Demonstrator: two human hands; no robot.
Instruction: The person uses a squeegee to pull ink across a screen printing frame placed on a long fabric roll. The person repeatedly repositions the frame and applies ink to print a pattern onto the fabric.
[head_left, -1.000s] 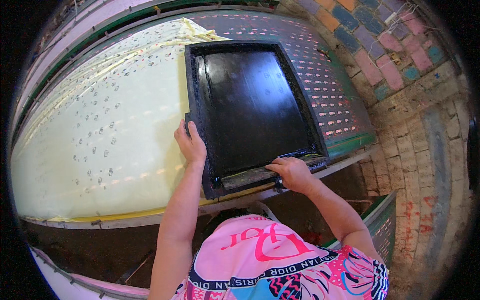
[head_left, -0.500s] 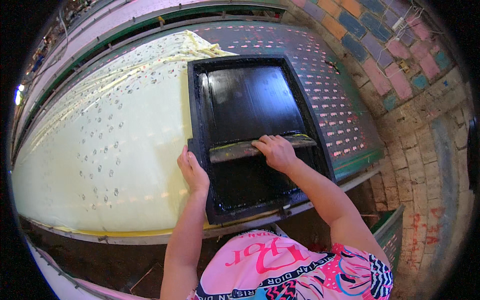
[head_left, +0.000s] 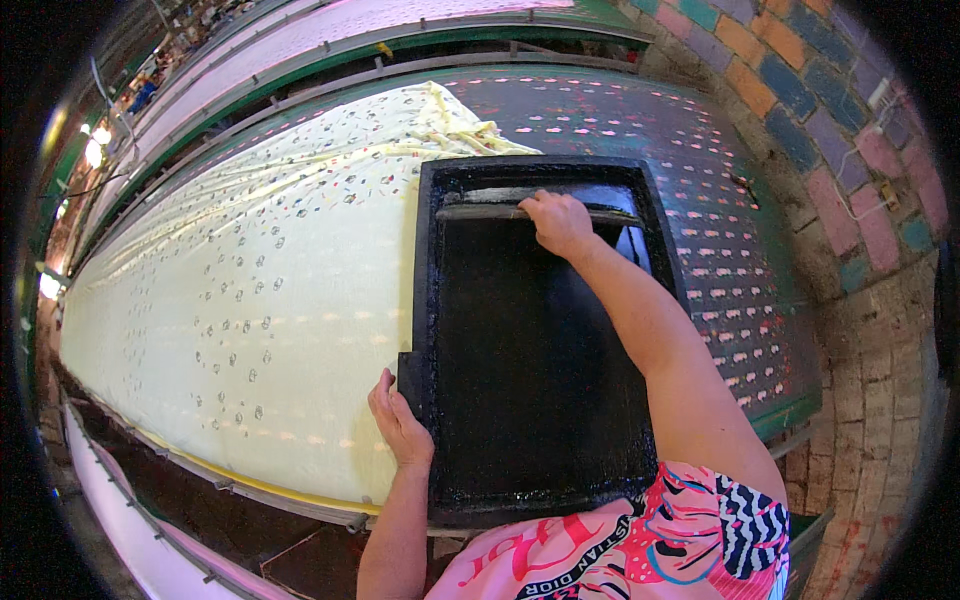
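R hand [head_left: 560, 222] gripped squeegee [head_left: 480, 212], long axis crosswise nr far end of blk screen frame [head_left: 424, 290]; L hand [head_left: 402, 425] sat at its L edge, fingers part-curled, grip unclear.

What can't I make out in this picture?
In the head view:
How far yellow fabric runs beneath the screen-printing frame: frame hides it.
Middle of squeegee: behind the right hand.
Frame's lower right corner: behind the right arm and sleeve.
Pink far table: cut off by upper edge.
Upper-left clutter: too small.
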